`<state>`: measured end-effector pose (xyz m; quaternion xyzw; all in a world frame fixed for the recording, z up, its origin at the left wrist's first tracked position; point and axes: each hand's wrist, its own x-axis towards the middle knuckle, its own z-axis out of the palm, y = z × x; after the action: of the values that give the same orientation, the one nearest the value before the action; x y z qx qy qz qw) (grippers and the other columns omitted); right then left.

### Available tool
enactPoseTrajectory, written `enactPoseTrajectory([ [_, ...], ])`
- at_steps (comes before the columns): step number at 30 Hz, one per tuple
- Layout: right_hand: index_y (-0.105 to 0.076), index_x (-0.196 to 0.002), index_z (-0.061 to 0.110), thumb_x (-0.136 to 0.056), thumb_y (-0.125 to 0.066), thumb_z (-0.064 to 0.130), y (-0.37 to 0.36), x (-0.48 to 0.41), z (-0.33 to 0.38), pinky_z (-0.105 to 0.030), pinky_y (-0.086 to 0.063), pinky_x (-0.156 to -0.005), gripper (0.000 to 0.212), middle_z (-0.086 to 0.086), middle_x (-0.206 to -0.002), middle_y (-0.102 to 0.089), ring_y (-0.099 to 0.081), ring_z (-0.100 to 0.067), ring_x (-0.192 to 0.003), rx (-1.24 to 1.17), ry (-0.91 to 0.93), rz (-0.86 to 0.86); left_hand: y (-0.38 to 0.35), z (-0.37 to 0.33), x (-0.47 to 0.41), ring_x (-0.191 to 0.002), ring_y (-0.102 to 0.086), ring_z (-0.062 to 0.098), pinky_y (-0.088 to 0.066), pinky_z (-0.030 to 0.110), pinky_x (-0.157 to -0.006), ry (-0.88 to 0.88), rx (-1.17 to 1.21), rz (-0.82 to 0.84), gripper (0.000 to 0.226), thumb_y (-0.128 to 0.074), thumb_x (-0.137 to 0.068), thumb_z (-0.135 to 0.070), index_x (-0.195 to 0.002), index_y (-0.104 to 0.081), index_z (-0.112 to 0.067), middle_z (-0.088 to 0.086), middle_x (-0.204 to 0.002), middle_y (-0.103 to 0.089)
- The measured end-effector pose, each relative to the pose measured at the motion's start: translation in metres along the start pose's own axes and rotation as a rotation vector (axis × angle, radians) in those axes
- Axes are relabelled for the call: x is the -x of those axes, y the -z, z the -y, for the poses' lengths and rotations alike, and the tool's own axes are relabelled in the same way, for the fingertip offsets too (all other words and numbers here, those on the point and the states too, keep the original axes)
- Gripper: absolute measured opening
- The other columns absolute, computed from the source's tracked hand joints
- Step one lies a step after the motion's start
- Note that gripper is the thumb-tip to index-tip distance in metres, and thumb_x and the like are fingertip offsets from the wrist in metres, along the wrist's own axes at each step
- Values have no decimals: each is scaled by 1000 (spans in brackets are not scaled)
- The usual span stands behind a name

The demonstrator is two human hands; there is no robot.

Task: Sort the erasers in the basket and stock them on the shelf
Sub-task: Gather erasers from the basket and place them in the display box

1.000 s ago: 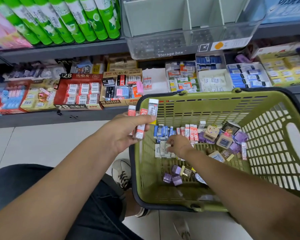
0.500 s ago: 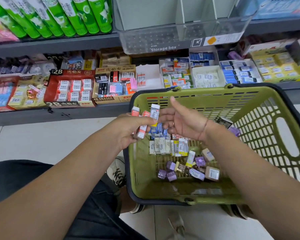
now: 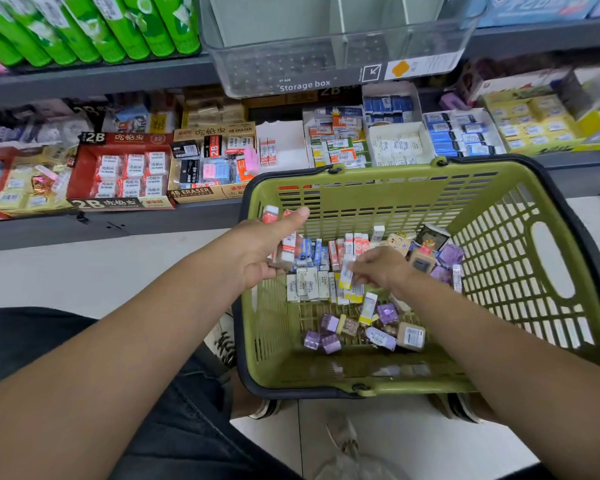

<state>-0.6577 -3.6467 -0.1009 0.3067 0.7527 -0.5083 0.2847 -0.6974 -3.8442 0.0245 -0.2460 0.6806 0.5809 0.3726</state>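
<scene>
1. The left hand hovers over the near-left corner of the green basket. Its grip is closed round a small bundle of red-sleeved white erasers, and the thumb lies straight along the top.
2. The right hand is down inside the basket. Its grip is a fingertip pinch on one yellow-sleeved eraser, just above the pile.
3. More stock lies on the basket floor: rows of white-sleeved erasers in the middle and purple cube erasers nearer the person.
4. The basket is just in front of the low shelf, which carries open display cartons of erasers. Among them, a red 2B carton touches a 4B ERASER carton on its right.
5. A clear storage box sits on the shelf above.
</scene>
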Motion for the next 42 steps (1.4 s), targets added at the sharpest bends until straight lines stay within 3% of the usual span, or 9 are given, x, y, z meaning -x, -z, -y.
enactPoseTrajectory([
  [5,-70,-101,0,-84,-71,24,-25,-23,-6,-38,-55,-86,29,-14,-102,-71,-66,-21,-79,254,33,1,0,-1,0,-64,-58,16,-47,30,-62,27,37,6,32,-73,-79,-39,-93,-57,-15,3,-72,-63],
  [9,-68,-104,1,-86,-68,34,-34,-30,-2,-37,-51,-93,38,-11,-110,-69,-65,-23,-102,450,5,-25,-1,-2,-1,-62,-60,16,-48,30,-64,20,35,16,36,-74,-78,-38,-98,-57,-15,3,-72,-64],
  [17,-65,-103,2,-88,-64,15,-36,-25,-6,-37,-55,-85,20,-12,-102,-69,-65,-27,-94,532,57,-169,-2,-2,-3,-59,-61,15,-49,30,-62,16,67,25,30,-70,-82,-38,-95,-56,-14,3,-64,-64],
  [20,-65,-92,7,-89,-62,19,-28,-15,11,-30,-53,-78,13,-8,-92,-67,-64,-21,-83,373,139,-177,-4,-2,-2,-58,-62,15,-51,26,-52,30,102,48,30,-67,-85,-36,-98,-54,-12,5,-68,-65],
  [24,-54,-85,13,-92,-60,28,-11,27,60,-21,-46,-49,18,-4,-73,-56,-53,-10,-54,-339,207,230,-6,-1,-2,-67,-62,17,-51,27,-53,11,93,32,34,-67,-85,-33,-107,-54,-10,6,-81,-64],
  [29,-49,-119,18,-88,-62,31,-13,74,91,-21,-52,-52,36,-6,-96,-62,-60,-11,-64,-311,326,551,-5,-2,-4,-71,-63,20,-52,32,-68,-49,58,-16,43,-67,-85,-39,-114,-58,-8,8,-87,-65],
  [37,-57,-101,17,-92,-57,9,-5,60,93,-20,-52,-50,12,-4,-81,-65,-61,-9,-61,-435,282,516,-1,-7,-4,-68,-60,18,-50,30,-67,-59,134,-6,11,-55,-96,-16,-87,-56,-10,7,-79,-64],
  [40,-64,-97,11,-90,-60,10,24,31,86,-18,-52,-52,8,-3,-75,-69,-61,-6,-58,-531,248,285,5,-14,-7,-72,-62,18,-52,29,-68,-32,255,-54,14,-53,-97,-13,-84,-53,-7,11,-80,-64],
  [42,-65,-101,7,-90,-61,9,40,8,70,-20,-50,-54,12,-5,-70,-68,-59,-9,-55,-360,171,60,7,-15,-8,-73,-64,19,-53,29,-67,-20,283,-58,11,-55,-95,-11,-85,-54,-6,12,-82,-65],
])
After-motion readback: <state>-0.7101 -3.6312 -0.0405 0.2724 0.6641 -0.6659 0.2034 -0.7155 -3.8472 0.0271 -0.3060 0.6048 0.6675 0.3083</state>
